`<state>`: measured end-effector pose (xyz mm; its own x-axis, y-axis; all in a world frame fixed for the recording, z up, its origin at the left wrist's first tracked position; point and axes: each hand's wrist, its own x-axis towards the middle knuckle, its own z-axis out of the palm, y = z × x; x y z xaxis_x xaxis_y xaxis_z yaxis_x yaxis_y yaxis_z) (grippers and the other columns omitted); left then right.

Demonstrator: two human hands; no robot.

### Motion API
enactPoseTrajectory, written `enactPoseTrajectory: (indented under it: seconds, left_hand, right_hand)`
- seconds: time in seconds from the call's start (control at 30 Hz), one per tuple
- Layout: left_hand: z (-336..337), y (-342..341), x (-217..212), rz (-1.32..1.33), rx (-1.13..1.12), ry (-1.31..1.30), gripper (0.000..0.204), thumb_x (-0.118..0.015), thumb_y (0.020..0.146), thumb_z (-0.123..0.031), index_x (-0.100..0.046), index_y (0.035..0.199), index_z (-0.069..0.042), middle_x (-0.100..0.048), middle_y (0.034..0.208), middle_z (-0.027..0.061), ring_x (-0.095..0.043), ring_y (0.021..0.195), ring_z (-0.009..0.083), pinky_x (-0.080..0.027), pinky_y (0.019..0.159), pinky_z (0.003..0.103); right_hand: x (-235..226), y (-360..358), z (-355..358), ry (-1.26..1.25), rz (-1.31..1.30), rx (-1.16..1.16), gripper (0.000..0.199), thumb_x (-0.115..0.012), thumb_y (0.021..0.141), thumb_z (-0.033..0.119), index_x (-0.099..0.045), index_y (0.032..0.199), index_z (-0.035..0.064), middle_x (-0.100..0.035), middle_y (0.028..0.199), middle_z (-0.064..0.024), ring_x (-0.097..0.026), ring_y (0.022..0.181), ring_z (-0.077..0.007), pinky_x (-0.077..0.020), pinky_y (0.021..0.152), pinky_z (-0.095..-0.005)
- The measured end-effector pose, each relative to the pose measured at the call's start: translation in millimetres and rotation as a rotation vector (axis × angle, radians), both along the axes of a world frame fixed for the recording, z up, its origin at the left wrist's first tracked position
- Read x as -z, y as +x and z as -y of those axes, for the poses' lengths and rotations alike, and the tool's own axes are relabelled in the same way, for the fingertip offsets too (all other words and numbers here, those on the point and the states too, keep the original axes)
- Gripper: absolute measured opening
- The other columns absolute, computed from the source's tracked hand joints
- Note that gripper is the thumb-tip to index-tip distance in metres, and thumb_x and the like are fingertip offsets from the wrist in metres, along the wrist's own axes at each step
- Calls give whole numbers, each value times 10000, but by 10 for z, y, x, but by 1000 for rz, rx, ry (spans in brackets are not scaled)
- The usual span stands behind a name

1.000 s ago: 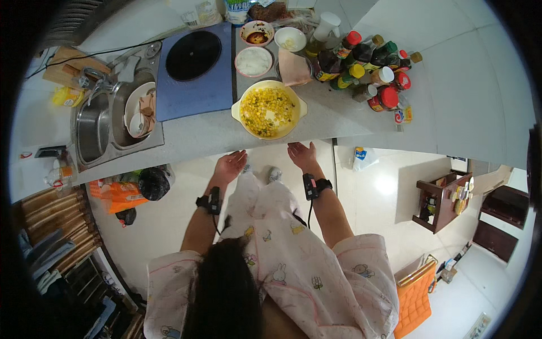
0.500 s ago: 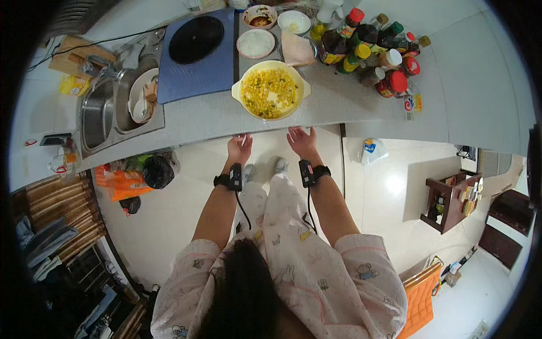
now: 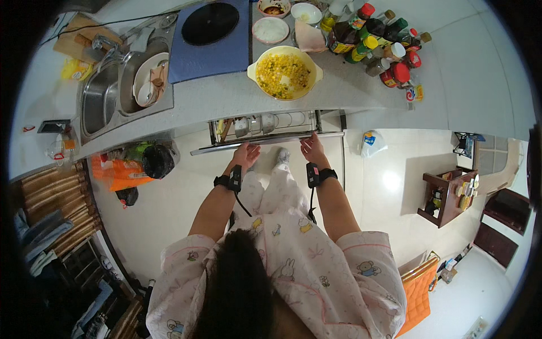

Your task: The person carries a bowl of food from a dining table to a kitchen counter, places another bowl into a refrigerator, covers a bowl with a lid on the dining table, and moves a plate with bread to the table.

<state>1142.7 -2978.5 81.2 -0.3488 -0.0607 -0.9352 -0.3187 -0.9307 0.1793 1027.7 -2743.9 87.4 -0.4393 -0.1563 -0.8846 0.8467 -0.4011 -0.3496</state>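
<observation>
Before me, two hands (image 3: 246, 154) at one open drawer (image 3: 276, 139); one pot (image 3: 318, 73) near the counter's (image 3: 209, 96) front edge, three bowls (image 3: 306, 20) toward the back.

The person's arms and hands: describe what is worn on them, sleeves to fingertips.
The left hand and right hand wear no gloves. Each wrist has a black strap carrying a small black rectangular box, with a thin black cable trailing from it. The loose, short, pale pinkish-white fabric sleeves have pink trim and small cartoon prints.

A home kitchen: steel sink (image 3: 99, 107), blue cooktop (image 3: 192, 63), seasoning bottles (image 3: 343, 38), wire-racked drawer (image 3: 271, 140) under the counter (image 3: 355, 95).
</observation>
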Motion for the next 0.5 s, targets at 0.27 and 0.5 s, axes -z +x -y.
enactPoseTrajectory:
  seconds: [0.27, 0.5]
  left_hand:
    - [333, 642, 795, 197, 49, 56, 167, -472, 851, -162, -514, 814, -5, -558, 815, 110, -554, 773, 238, -476, 680, 356]
    - [425, 752, 833, 163, 172, 20, 147, -461, 837, -141, -521, 810, -10, -569, 815, 121, -557, 792, 239, -468, 693, 350]
  right_hand:
    - [2, 515, -94, 83, -7, -6, 389, -482, 834, 449, -484, 722, 77, -582, 797, -56, -518, 791, -173, -424, 686, -293]
    - [134, 632, -64, 132, -49, -3, 272, -476, 844, 371, -480, 869, 101, -534, 819, -55, -541, 810, -185, -429, 697, -331]
